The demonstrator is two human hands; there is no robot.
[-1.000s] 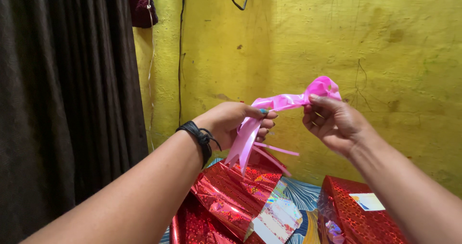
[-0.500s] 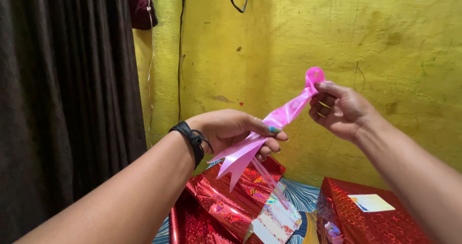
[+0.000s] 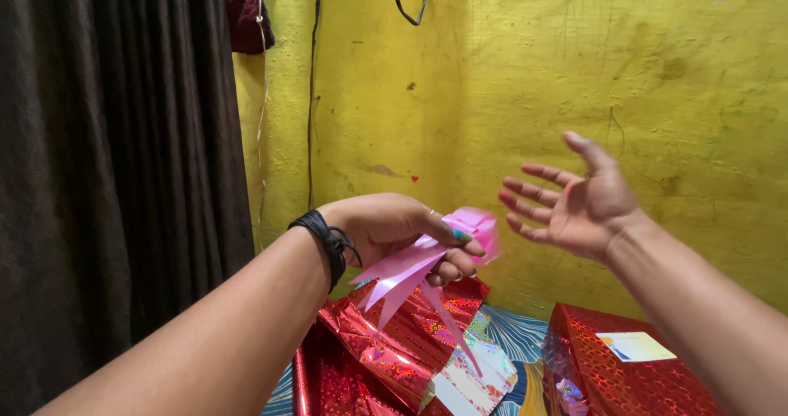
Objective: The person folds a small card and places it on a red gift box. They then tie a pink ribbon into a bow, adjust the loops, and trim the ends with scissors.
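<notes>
**Fingers pinching a pink ribbon, other hand spread free**

Fingers [image 3: 450, 237] of the left hand [image 3: 394, 227] are clenching around a pink ribbon [image 3: 427, 260], the thumb pressing it down against the curled fingers. The ribbon is sitting in mid-air, above the wrapped things below and in front of the yellow wall. Its bunched, blurred end is poking out to the right of the thumb, while its pointed tails are fanning down and to the left, with thin strands hanging lower. A black cord band [image 3: 328, 240] is circling the left wrist.

To the right, the right hand [image 3: 579, 207] is hovering with its fingers released and spread wide, palm facing left, holding nothing and staying apart from the ribbon.

Below the ribbon, a crumpled sheet of shiny red wrapping paper [image 3: 394, 334] is lying, with a holographic silver piece [image 3: 476, 375] resting at its right edge. Nearer and further right, a red wrapped box [image 3: 607, 375] is carrying a small pale card [image 3: 634, 346] on top.

A dark curtain [image 3: 115, 178] is hanging at the left, beside the yellow wall [image 3: 657, 71].
</notes>
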